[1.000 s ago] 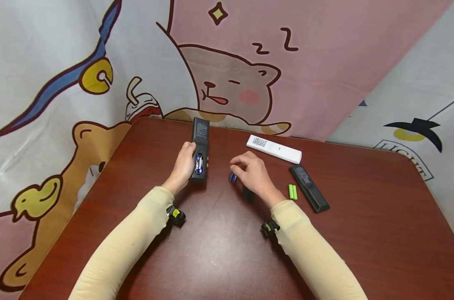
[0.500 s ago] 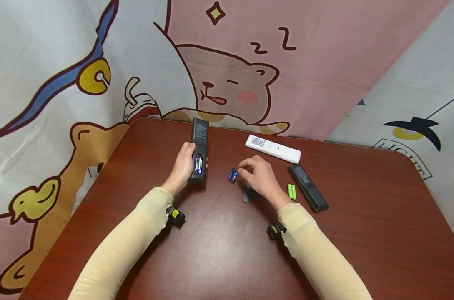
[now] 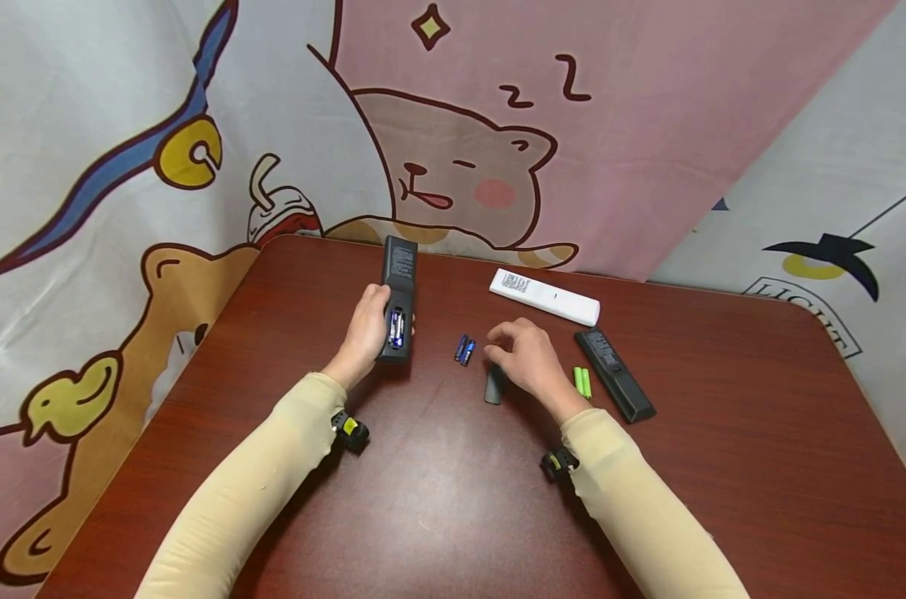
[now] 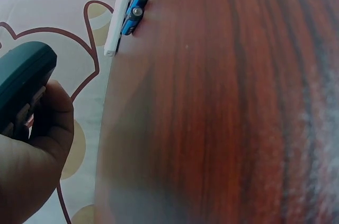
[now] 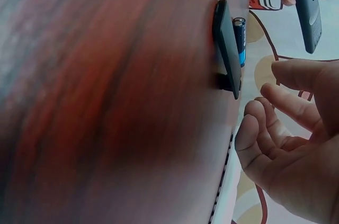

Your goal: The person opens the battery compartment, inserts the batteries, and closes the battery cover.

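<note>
My left hand (image 3: 365, 329) grips a black remote control (image 3: 400, 279), its back facing up. Two blue batteries (image 3: 396, 328) sit in the remote's uncovered compartment. In the left wrist view the fingers curl around the remote's button side. My right hand (image 3: 526, 356) holds nothing, its fingers loosely bent above the table. Below its fingertips lies a dark battery cover (image 3: 493, 387), partly hidden by the hand in the head view. Two loose blue batteries (image 3: 464, 349) lie side by side on the table, left of the right hand.
A white remote control (image 3: 546, 298) lies behind the right hand. To the right, another black remote (image 3: 616, 376) rests on the brown table (image 3: 438, 499) beside two green batteries (image 3: 582, 383). A printed curtain (image 3: 617, 166) hangs along the table's far edge.
The right hand has drawn back to the right from the two loose blue batteries, leaving them and more of the battery cover in sight. The left hand and its remote stay put.
</note>
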`<state>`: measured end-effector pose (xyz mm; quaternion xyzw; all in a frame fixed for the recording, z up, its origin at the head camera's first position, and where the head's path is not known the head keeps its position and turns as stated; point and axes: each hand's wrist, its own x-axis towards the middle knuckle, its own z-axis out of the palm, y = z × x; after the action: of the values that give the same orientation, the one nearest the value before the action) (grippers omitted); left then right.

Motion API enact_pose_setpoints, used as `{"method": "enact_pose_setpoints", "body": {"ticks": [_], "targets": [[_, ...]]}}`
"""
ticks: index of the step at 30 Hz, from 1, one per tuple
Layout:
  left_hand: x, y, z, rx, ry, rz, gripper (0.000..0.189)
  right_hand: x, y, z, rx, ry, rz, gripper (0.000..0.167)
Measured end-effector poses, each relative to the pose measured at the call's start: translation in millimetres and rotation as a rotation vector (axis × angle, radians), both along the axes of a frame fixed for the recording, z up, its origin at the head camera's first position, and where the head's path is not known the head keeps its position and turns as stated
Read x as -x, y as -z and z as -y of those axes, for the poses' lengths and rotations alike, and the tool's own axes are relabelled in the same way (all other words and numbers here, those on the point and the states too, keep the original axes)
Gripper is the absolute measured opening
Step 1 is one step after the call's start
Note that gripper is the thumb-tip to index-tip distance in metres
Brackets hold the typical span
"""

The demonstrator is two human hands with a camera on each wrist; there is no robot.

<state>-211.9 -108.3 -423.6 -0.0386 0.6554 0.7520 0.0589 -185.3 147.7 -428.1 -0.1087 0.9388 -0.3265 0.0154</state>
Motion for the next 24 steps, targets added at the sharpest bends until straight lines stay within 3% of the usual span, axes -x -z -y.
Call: {"method": "enact_pose_setpoints", "body": {"ticks": [12,24], "targets": [[1.3,-1.1,-2.1,0.001,0.003,0.002,0.025,-5.6,-5.8,-5.4,-0.049,-0.021,0.111,0.020],[1.9,-0.5,-2.0,0.014,0.012,0.005,0.026,-6.5,-3.0,-1.6,-0.081,-0.036,0.125,0.017]]}}
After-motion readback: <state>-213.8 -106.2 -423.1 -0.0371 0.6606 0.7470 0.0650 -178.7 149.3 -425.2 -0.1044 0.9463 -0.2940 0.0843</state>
